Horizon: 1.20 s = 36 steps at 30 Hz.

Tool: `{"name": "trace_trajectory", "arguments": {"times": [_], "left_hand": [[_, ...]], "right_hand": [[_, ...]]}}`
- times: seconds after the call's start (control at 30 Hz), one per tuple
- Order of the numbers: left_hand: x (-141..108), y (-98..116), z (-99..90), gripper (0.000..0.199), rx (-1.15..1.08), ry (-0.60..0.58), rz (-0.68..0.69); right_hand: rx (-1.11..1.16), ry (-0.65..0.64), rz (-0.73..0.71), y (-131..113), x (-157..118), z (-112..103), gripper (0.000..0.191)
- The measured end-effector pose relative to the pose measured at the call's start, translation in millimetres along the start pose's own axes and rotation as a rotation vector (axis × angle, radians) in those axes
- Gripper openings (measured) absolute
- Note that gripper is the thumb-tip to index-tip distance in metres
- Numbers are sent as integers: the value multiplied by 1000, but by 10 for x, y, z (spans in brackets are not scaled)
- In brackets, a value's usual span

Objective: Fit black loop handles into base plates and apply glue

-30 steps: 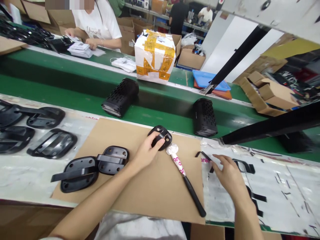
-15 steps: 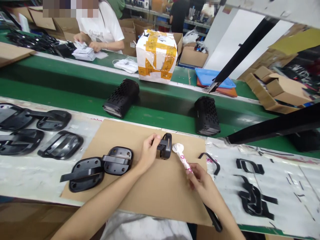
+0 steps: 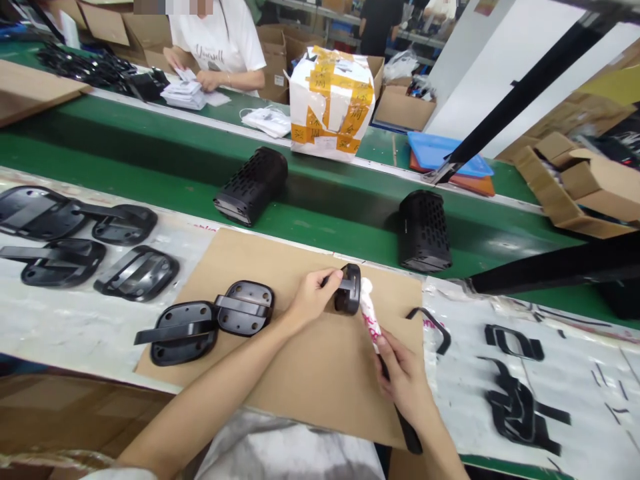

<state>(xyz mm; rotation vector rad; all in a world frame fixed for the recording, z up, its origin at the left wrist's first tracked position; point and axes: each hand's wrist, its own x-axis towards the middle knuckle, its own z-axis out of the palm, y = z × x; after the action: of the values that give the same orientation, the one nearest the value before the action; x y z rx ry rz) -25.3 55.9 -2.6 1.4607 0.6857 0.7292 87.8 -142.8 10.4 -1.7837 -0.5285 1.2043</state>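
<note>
My left hand [image 3: 314, 298] holds a small black oval plastic part [image 3: 349, 288] upright on its edge on a brown cardboard sheet [image 3: 300, 373]. My right hand [image 3: 404, 379] grips a black-handled tool [image 3: 390, 363] whose white taped tip touches the right side of that part. Two more black oval parts [image 3: 210, 320], joined by a strap, lie flat on the cardboard to the left of my left hand.
Several black oval parts [image 3: 75, 233] lie at the left, black strips [image 3: 520, 380] on plastic at the right. Two black perforated housings [image 3: 250, 187] [image 3: 424, 230] ride the green belt [image 3: 150, 180]. A taped box [image 3: 330, 100] and a seated person [image 3: 215, 47] are beyond.
My right hand left the black strips at the right and took hold of the tool. My left hand tipped the oval part from flat onto its edge; the tool tip now meets it.
</note>
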Motion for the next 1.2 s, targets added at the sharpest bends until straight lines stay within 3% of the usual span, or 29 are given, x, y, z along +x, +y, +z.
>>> {"name": "trace_trajectory", "arguments": {"times": [0.1,0.23,0.37,0.53,0.63,0.77,0.9,1.2], "left_hand": [[-20,0,13,43,6,27,-6],[-35,7,32,43,8,48,-17],[-35,-2,42,43,14,46,-18],[-39,2,53,43,12,53,-12],[-39,13,53,43,7,48,1],[-37,14,50,44,16,56,4],[-45,10,64,43,-1,40,2],[-42,5,88,44,-12,16,-4]], "right_hand": [[-49,89,-22,10,-22,-11,65],[-207,-27,-26,-4,-37,-24,59],[-202,125,-69,-26,-61,-13,55],[-230,22,-9,-8,-54,46,60],[-163,130,-21,0,-63,68,58],[-165,26,17,21,-66,115,59],[-112,105,11,9,-64,135,61],[-137,17,26,-72,-47,53,61]]}}
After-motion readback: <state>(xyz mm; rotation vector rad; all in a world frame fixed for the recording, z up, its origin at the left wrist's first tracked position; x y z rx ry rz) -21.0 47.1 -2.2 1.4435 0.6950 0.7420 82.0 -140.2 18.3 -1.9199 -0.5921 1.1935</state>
